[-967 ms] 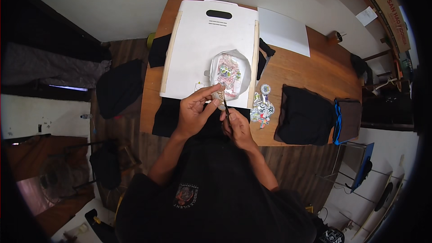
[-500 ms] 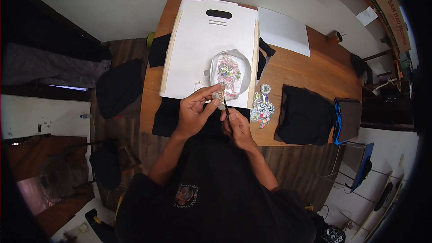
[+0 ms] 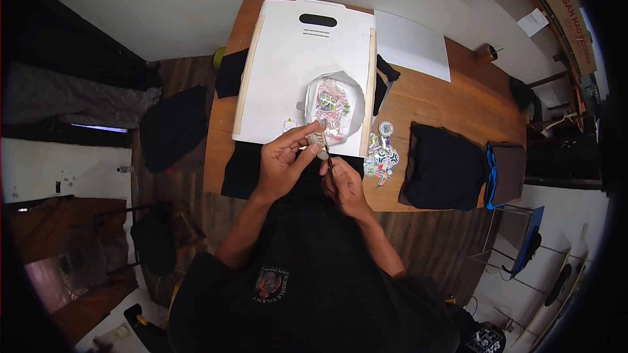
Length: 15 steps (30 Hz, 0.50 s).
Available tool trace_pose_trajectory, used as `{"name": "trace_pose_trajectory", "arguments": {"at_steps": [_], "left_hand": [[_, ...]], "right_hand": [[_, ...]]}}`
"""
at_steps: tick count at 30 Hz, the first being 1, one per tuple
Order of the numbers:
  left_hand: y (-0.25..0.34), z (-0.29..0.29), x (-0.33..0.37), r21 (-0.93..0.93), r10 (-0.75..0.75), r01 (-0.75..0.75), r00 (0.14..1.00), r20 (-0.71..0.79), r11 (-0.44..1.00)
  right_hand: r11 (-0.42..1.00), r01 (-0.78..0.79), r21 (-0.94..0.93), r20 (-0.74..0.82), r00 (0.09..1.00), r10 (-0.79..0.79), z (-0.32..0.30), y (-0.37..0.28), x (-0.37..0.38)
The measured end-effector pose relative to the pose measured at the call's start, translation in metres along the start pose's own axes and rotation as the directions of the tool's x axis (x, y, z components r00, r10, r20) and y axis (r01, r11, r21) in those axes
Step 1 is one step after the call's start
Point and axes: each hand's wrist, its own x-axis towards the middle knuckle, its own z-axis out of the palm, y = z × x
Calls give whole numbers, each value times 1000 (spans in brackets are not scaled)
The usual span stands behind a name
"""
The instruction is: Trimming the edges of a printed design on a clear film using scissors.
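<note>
My left hand [image 3: 281, 165] pinches a small printed sticker [image 3: 318, 138] between thumb and fingers, just over the near edge of a white, open-topped bag [image 3: 357, 99]. Closed around a pair of dark scissors [image 3: 330, 162], my right hand [image 3: 348, 191] holds their blades up against the sticker's right side. Fingers partly cover both the sticker and the scissors. Inside the bag lie many reddish and white paper scraps [image 3: 330, 101]. A loose pile of cut-out stickers [image 3: 383, 159] rests on the wooden table, right of my hands.
The bag stands on a large white board [image 3: 281, 72] with a slot handle. Folded black cloth [image 3: 445, 167] lies on the wooden table [image 3: 418, 108] at right, beside a darker stack with a blue edge [image 3: 504, 173]. A white sheet [image 3: 412, 46] and brown cup [image 3: 485, 53] are farther back.
My hands stay in nearly the same place. The sticker and scissors have shifted only slightly against each other, and a pale scrap now shows at the right inside the bag.
</note>
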Motion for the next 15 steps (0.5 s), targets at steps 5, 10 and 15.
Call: {"name": "trace_pose_trajectory", "arguments": {"at_steps": [5,10,15], "left_hand": [[0,-3,-1,-7,-9,9,1000,0,1000],[2,0,0,3,10,-10,1000,-18,1000],[0,0,-1,11,-1,1,1000,-21,1000]], "right_hand": [[1000,-5,-3,4,1000,5,3,-1,0],[1000,-3,-14,5,1000,3,2,0,-1],[1000,10,-17,3,1000,-10,2,-2,0]]}}
